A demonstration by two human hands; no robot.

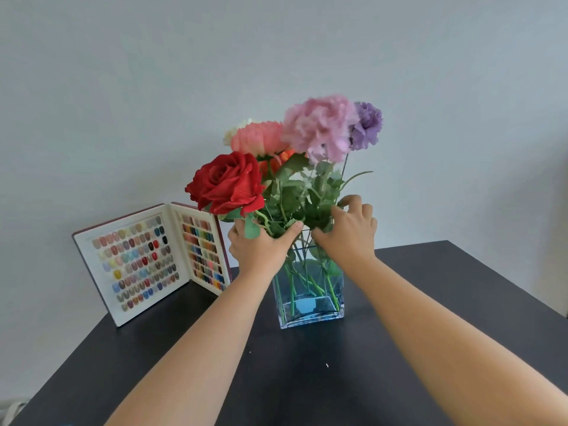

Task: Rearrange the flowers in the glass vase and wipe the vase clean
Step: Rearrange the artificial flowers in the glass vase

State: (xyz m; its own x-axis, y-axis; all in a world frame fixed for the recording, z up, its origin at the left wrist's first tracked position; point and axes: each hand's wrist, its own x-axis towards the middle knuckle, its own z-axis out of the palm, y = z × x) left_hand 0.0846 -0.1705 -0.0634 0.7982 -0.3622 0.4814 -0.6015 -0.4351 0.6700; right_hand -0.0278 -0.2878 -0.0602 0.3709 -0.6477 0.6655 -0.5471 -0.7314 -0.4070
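Both hands, left hand [261, 250] and right hand [347, 232], seemingly clasp the green stems [295, 210] above the rectangular clear glass vase [310, 302], gathering them for rearranging.

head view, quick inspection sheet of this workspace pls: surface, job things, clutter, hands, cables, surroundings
surface: dark table, a few pale specks
job's things: clear rectangular vase upright, holding red rose, pink flower, purple flower, others behind; no cloth seen
clutter: open nail colour swatch book standing at back left
grippers: left hand and right hand both grasp stems at the vase mouth
cables: nothing seen
surroundings: plain pale wall
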